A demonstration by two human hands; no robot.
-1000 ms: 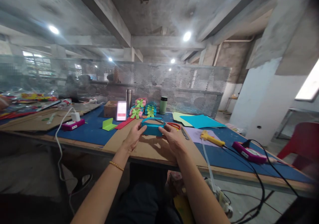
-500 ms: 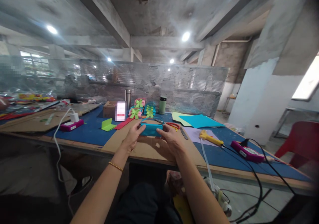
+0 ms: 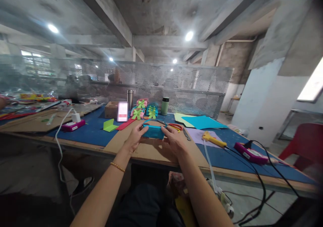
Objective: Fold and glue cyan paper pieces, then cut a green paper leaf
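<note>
A small blue paper box (image 3: 152, 132) is held up over the brown cardboard sheet (image 3: 147, 151), roughly level. My left hand (image 3: 135, 136) grips its left end, thumb on the near face. At the right end, my right hand (image 3: 174, 138) pinches it in the same way; the fingers behind the box are hidden. Just beyond the box lie scissors (image 3: 176, 126) with red and yellow handles, partly covered by my right hand. To their right rests a grey blade-like strip (image 3: 186, 134).
Decorated pink and blue paper pieces (image 3: 152, 112) with green bows stand behind, beside a green bottle (image 3: 165, 106). On the right lie blue paper (image 3: 202, 122), a yellow glue gun (image 3: 214, 140) and a purple power strip (image 3: 250, 153) with cables. Folded green paper (image 3: 110, 125) sits left.
The box stays between both hands, with the right thumb shifted slightly up toward its top right corner. Otherwise the view has barely moved.
</note>
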